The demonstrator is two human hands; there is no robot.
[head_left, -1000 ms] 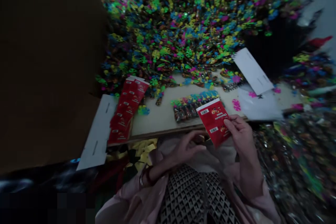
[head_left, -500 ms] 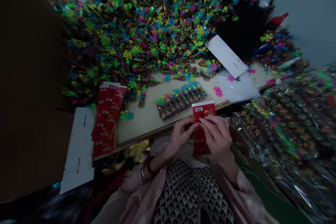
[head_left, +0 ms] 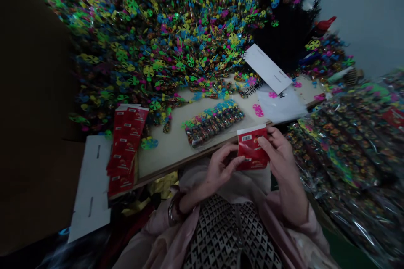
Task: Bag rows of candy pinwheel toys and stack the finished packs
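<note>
Both hands are at the table's front edge on a red printed label strip (head_left: 251, 145) with a white top edge and barcodes. My right hand (head_left: 282, 157) grips its right side, thumb in front. At its lower left, my left hand (head_left: 223, 168) pinches the edge between thumb and fingers. The strip looks bent or folded, its lower end out of sight. Just beyond the hands lies a clear pack holding a row of small candy-filled tubes (head_left: 214, 124) with coloured pinwheel tops.
A stack of red label strips (head_left: 128, 134) lies at the left edge, beside white card (head_left: 91, 189). A large heap of pinwheel tubes (head_left: 164, 42) covers the back. White card (head_left: 268, 67) and pink pinwheels (head_left: 258, 110) lie at right. Packed bags (head_left: 341, 159) fill the right side.
The red strip, which hung long between my hands, now shows only its upper part, bent or folded. My right hand has moved right to its right edge; my left hand stays at its left.
</note>
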